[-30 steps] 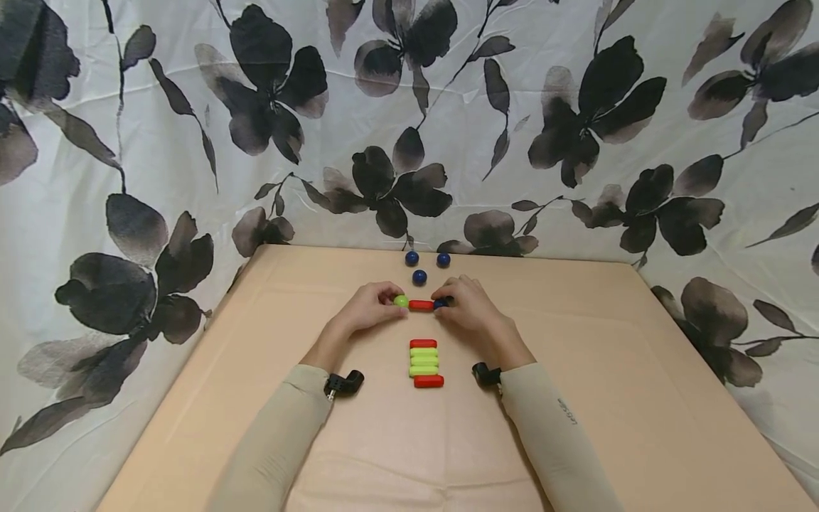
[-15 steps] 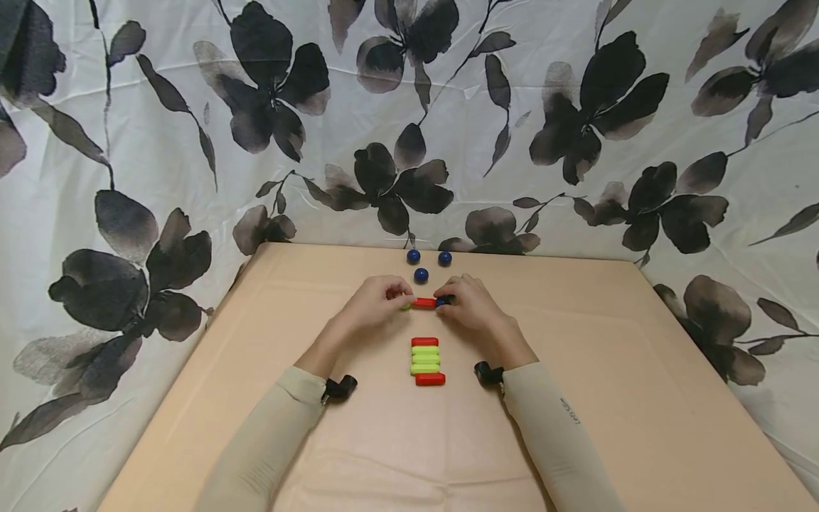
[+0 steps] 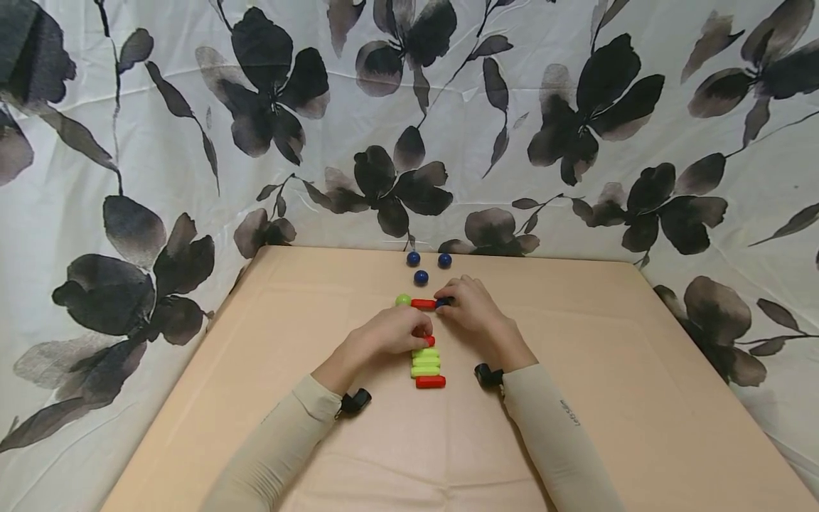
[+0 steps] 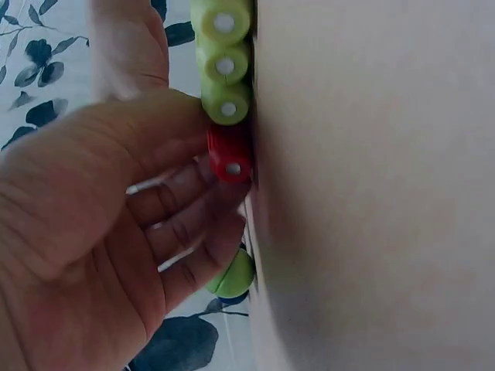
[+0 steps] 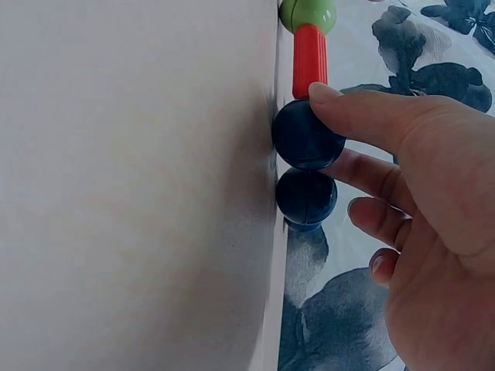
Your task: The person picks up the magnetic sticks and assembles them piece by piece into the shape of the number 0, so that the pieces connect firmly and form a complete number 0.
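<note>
My left hand (image 3: 392, 331) is at the far end of a short row of rods. Its thumb and fingers hold a red rod (image 4: 230, 154), partly hidden from the head view. Against that rod lie three lime-green rods (image 3: 425, 363), with another red rod (image 3: 431, 382) at the near end. Farther back, my right hand (image 3: 475, 307) pinches a dark blue ball (image 5: 303, 133) between thumb and finger. The ball meets one end of a red rod (image 3: 422, 304), and a green ball (image 3: 403, 300) sits at the rod's other end.
Three loose blue balls (image 3: 420, 278) lie beyond the hands, near the back edge of the tan table (image 3: 576, 320). A floral cloth (image 3: 486, 142) hangs behind and beside the table.
My left hand has let go of the green ball and come nearer, onto the red rod at the far end of the row. The right hand stays at the blue ball.
</note>
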### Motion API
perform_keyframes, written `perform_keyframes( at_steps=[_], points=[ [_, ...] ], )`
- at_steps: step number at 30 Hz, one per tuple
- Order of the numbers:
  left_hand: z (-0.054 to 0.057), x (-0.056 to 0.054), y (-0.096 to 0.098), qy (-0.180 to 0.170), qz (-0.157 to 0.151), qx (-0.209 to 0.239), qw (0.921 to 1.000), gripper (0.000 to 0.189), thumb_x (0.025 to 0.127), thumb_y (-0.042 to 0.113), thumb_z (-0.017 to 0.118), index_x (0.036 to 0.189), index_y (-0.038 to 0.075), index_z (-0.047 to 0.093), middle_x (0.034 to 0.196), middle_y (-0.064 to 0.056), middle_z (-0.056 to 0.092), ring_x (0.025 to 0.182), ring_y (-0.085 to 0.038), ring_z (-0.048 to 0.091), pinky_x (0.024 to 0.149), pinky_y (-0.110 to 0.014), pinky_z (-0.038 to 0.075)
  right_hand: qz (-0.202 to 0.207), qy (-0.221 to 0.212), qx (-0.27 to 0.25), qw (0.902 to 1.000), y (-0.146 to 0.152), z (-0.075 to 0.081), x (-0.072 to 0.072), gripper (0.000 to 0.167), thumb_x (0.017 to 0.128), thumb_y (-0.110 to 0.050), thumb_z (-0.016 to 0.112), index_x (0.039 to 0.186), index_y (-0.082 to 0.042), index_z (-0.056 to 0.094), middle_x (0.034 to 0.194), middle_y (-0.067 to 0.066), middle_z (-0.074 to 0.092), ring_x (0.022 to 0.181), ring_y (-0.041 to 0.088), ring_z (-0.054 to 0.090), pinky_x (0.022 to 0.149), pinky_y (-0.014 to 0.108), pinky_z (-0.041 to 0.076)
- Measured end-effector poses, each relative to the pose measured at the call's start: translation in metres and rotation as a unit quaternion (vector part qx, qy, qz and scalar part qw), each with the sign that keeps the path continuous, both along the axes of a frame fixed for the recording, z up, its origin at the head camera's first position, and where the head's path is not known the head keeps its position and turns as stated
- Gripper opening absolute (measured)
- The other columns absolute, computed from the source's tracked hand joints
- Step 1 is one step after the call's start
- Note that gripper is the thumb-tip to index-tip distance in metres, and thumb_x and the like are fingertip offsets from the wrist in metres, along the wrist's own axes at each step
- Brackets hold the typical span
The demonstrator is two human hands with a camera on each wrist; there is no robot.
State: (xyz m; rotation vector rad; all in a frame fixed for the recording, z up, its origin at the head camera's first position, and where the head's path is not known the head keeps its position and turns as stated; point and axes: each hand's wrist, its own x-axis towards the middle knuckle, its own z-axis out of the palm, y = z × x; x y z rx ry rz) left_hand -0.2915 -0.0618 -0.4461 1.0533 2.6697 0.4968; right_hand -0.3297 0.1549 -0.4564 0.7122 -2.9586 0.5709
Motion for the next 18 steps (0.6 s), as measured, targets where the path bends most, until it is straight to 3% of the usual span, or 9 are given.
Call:
perform_keyframes(
  at_steps=[4, 7, 9, 14, 16, 18],
  points=[
    [0.0, -0.002, -0.005, -0.017, 0.021, 0.018, 0.9995, 0.011, 0.094, 0.031, 0.08, 0.093, 0.021, 0.074, 0.08, 0.009, 0.067, 0.075, -0.01, 0.059, 0.07, -0.027, 0.049, -0.004, 0.009, 0.004, 0.9999, 0.0, 0.001, 0.001, 0.031, 0.093, -0.03, 0.08, 0.121, -0.015, 0.078, 0.113, 0.003, 0.073, 0.099, 0.022, 0.053, 0.086, 0.037, 0.04],
    [-0.005, -0.012, -0.017, -0.073, 0.051, 0.093, 0.9916, 0.014, 0.092, 0.031, 0.081, 0.09, 0.019, 0.074, 0.077, 0.004, 0.069, 0.068, -0.011, 0.061, 0.065, -0.026, 0.05, -0.002, 0.017, 0.007, 0.9998, -0.001, 0.001, 0.001, 0.032, 0.093, -0.031, 0.08, 0.121, -0.015, 0.078, 0.114, 0.003, 0.073, 0.098, 0.022, 0.053, 0.085, 0.037, 0.04],
    [-0.009, -0.019, -0.026, -0.117, 0.087, 0.156, 0.9769, 0.014, 0.093, 0.028, 0.08, 0.091, 0.015, 0.075, 0.077, 0.0, 0.07, 0.065, -0.012, 0.063, 0.062, -0.027, 0.052, -0.002, 0.02, 0.008, 0.9998, -0.002, 0.001, 0.0, 0.032, 0.093, -0.031, 0.08, 0.121, -0.015, 0.078, 0.113, 0.003, 0.073, 0.098, 0.022, 0.053, 0.085, 0.037, 0.04],
    [-0.018, -0.032, -0.045, -0.199, 0.196, 0.264, 0.9231, 0.016, 0.093, 0.021, 0.079, 0.092, 0.006, 0.076, 0.081, -0.006, 0.075, 0.065, -0.015, 0.071, 0.063, -0.03, 0.061, -0.005, 0.02, 0.006, 0.9998, -0.002, 0.001, 0.0, 0.031, 0.093, -0.029, 0.081, 0.12, -0.015, 0.079, 0.114, 0.003, 0.072, 0.1, 0.022, 0.053, 0.087, 0.038, 0.04],
    [-0.02, -0.034, -0.048, -0.215, 0.22, 0.276, 0.9105, 0.018, 0.093, 0.022, 0.08, 0.091, 0.004, 0.077, 0.082, -0.008, 0.077, 0.066, -0.016, 0.074, 0.064, -0.031, 0.062, -0.005, 0.021, 0.006, 0.9998, -0.003, 0.0, 0.0, 0.03, 0.093, -0.028, 0.08, 0.12, -0.015, 0.079, 0.114, 0.004, 0.072, 0.101, 0.023, 0.054, 0.088, 0.038, 0.041],
    [-0.02, -0.034, -0.048, -0.223, 0.232, 0.278, 0.905, 0.019, 0.093, 0.023, 0.079, 0.091, 0.004, 0.077, 0.082, -0.009, 0.077, 0.065, -0.016, 0.074, 0.064, -0.032, 0.062, -0.005, 0.023, 0.009, 0.9997, -0.003, -0.001, -0.001, 0.03, 0.094, -0.028, 0.08, 0.12, -0.015, 0.079, 0.114, 0.004, 0.072, 0.101, 0.023, 0.054, 0.089, 0.039, 0.041]
  ],
)
